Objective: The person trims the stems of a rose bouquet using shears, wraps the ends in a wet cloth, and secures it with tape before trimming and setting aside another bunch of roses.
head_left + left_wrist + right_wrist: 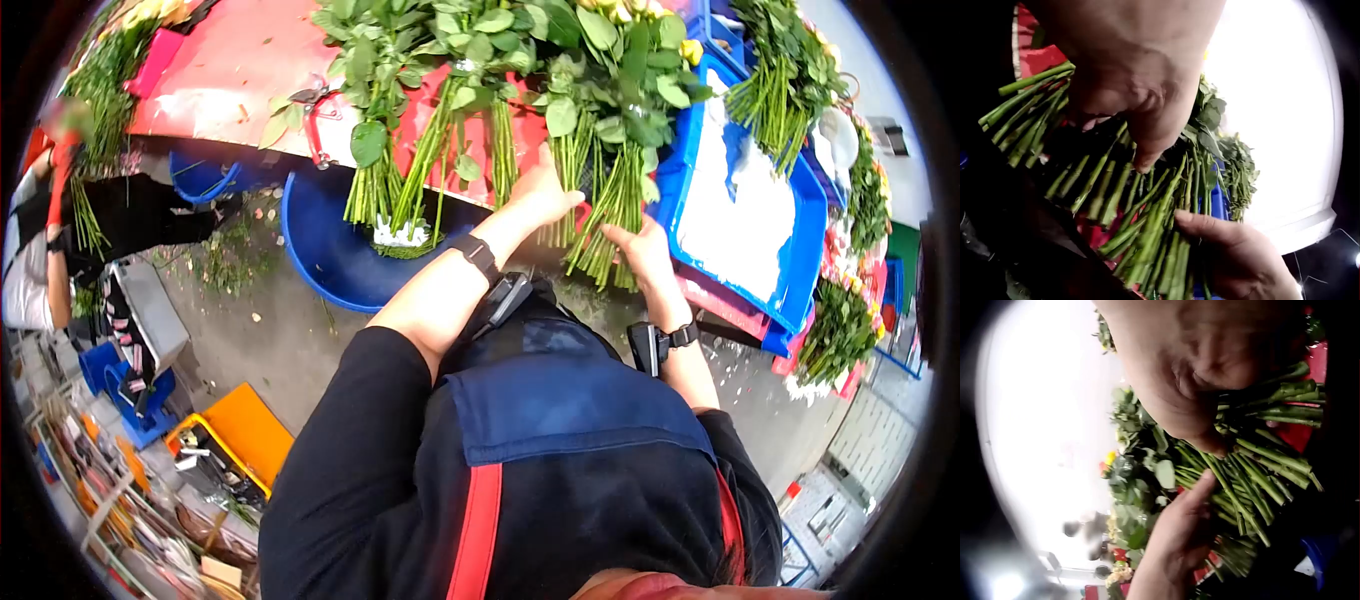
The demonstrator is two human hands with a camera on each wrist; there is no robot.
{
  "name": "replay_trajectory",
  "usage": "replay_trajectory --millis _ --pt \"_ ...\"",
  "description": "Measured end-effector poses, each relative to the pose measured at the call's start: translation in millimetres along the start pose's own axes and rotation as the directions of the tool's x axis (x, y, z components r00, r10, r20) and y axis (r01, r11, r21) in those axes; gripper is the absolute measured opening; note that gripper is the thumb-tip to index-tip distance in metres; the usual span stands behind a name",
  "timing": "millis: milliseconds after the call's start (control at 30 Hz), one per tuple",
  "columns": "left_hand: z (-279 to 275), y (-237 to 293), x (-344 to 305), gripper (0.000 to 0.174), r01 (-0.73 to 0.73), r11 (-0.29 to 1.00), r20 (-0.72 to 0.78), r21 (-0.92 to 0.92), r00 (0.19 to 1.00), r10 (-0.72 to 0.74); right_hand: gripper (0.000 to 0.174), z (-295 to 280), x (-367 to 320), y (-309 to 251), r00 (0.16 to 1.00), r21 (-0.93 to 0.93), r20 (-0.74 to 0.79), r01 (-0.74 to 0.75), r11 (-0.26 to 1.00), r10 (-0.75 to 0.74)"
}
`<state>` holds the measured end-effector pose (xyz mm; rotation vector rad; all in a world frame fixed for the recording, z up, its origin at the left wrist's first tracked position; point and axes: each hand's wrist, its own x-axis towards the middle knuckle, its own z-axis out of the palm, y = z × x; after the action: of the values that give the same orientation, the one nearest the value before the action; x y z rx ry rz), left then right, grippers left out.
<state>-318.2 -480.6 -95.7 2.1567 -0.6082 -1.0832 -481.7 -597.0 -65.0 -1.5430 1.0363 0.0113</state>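
My left hand [541, 194] grips the cut stems of a leafy rose bunch [568, 165] at the table's front edge. Close beside it, my right hand [648, 258] holds the stems of a second rose bunch [622, 190], thumb across their front. In the left wrist view, the left thumb lies over the green stems [1110, 194] and the right thumb presses the neighbouring ones. The right wrist view shows both thumbs near each other on the stems [1244, 487]. Most other fingers are hidden behind the stems. Pale yellow blooms [692, 50] show at the top.
More leafy bunches [425, 165] lie on the red table [215, 90] to the left, near red-handled pruning shears [318, 120]. A round blue tub [310, 255] stands below the edge. Right is a blue tray [690, 150] with white contents. Another person's red glove [60, 175] is far left.
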Motion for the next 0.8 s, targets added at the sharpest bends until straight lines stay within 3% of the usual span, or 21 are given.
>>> replay_trajectory --millis 33,67,100,167,200,233,300,367,400,433,500,567,633,700,767,800 --pt "0.6 -7.6 1.4 0.107 -0.031 0.997 0.011 -0.067 0.999 0.032 0.029 2.9 8.5 19.9 1.0 -0.026 -0.009 0.028 0.999 -0.028" --pt "0.9 -9.8 0.1 0.099 -0.114 0.98 -0.087 -0.164 0.991 0.101 0.027 7.2 8.4 21.3 1.0 0.012 -0.009 0.03 0.999 -0.03" --pt "-0.9 -14.1 -0.3 0.094 -0.084 0.963 -0.027 -0.255 0.996 0.08 0.026 10.8 6.9 22.7 1.0 0.051 -0.01 0.027 0.998 -0.026" --pt "-0.8 -17.6 -11.4 0.084 -0.215 0.975 -0.284 0.052 0.933 0.221 0.024 10.6 9.6 24.5 1.0 0.063 -0.014 0.007 0.998 -0.006" --pt "-19.2 -8.0 -30.1 0.077 -0.267 0.96 -0.344 0.085 0.897 0.279 0.024 9.3 9.8 24.3 1.0 0.069 -0.001 0.004 0.998 -0.004" --pt "-31.6 -11.8 -38.8 0.075 -0.303 0.915 -0.444 0.266 0.804 0.395 0.024 8.2 9.9 24.2 1.0 0.076 0.01 0.001 0.997 -0.001" --pt "-57.7 -18.4 -53.5 0.075 -0.148 0.9 -0.671 0.409 0.62 0.407 0.024 6.6 9.7 24.0 1.0 0.097 0.02 -0.004 0.995 0.002" --pt "-71.4 -37.5 -50.2 0.08 0.092 0.93 -0.805 0.355 0.535 0.254 0.024 6.2 10.7 25.7 1.0 0.105 0.029 -0.006 0.994 0.003" --pt "-74.0 -43.2 -47.8 0.085 0.152 0.96 -0.786 0.236 0.611 0.096 0.026 6.8 10.9 25.9 0.999 0.101 0.023 -0.025 0.995 0.023" --pt "-71.9 -43.6 -43.4 0.091 0.218 0.975 -0.609 0.049 0.78 -0.144 0.027 7.9 12.2 27.5 1.0 0.097 0.019 -0.024 0.995 0.022" --pt "-40.1 -41.9 -34.3 0.098 0.201 0.959 -0.541 0.199 0.839 -0.063 0.028 10.9 15.3 31.5 1.0 0.093 0.003 -0.029 0.995 0.029" --pt "-39.3 -23.4 -47.4 0.098 0.046 0.995 -0.273 0.087 0.962 -0.021 0.027 16.1 13.3 26.1 0.999 0.099 -0.001 -0.041 0.994 0.041" --pt "-32.0 -30.6 -44.5 0.097 -0.018 0.991 -0.339 0.13 0.939 0.061 0.028 18.8 13.0 24.0 0.999 0.104 0.01 -0.047 0.993 0.046" --pt "-43.0 -50.7 -36.3 0.087 -0.132 0.99 -0.352 0.044 0.926 0.139 0.028 15.3 16.1 26.6 0.999 0.11 0.033 -0.047 0.993 0.044" --pt "-74.2 -68.5 -42.2 0.081 -0.181 0.957 -0.475 0.226 0.838 0.271 0.026 15.1 15.9 24.5 0.998 0.104 0.03 -0.056 0.993 0.053" --pt "-96.4 -68.1 -56.8 0.077 -0.1 0.911 -0.632 0.4 0.69 0.353 0.025 16.6 13.9 22.2 0.998 0.11 0.019 -0.059 0.992 0.057"
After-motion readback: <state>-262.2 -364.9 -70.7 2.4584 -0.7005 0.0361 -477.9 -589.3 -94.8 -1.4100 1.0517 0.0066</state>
